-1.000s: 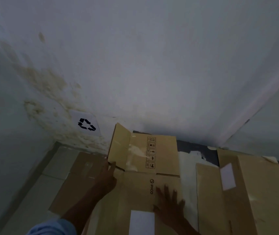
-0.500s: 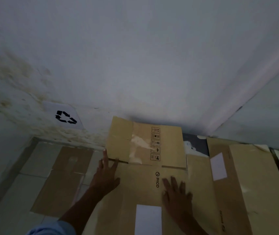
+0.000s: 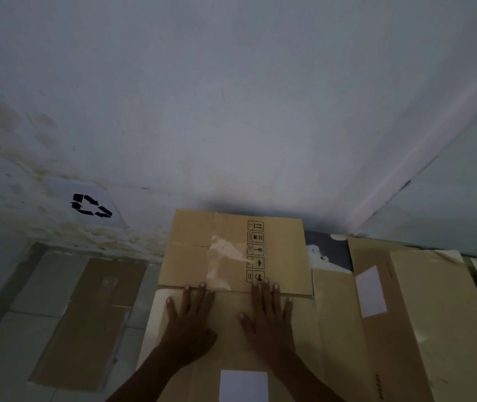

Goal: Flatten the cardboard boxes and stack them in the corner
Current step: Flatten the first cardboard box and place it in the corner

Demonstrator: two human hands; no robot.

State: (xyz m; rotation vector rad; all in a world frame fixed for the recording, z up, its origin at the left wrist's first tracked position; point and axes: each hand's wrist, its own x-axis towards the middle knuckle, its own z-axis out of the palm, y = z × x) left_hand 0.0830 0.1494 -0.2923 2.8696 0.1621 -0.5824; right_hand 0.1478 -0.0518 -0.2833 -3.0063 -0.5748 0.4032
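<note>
Cardboard box (image 3: 231, 329), flattened, lies on the floor (image 3: 43, 285) against the wall (image 3: 231, 111), near the room's corner off to the right. Its far flap (image 3: 283, 250), printed with handling symbols and smeared with old tape, reaches the wall's foot. A white label (image 3: 243, 385) sits on the near panel between my wrists.

More flat cardboard to the right (image 3: 434, 329), overlapping, with its own white label (image 3: 371, 291). Another brown sheet (image 3: 86, 320) lies flat on the tiles to the left, apart from my box. Recycling sign (image 3: 90, 205) stuck low on the wall, left of the flap.

Step in hand, as I judge it: pressing this box flat at the fold where flap meets panel. The flap looks nearly down; I cannot tell whether it lies fully flush.

Next move calls for firm, even weight along that crease, then sliding or lifting the sheet onto the pile at right, edges squared to the wall. The taped patch may resist folding.

Left hand (image 3: 186, 323): palm down on the panel, fingers (image 3: 186, 297) spread wide and straight, tips at the fold line. Gripping nothing, only pressing.

Right hand (image 3: 266, 323): same, flat and splayed, fingertips (image 3: 266, 288) just over the crease, touching the flap's near edge by the lowest symbol. Nothing held.
</note>
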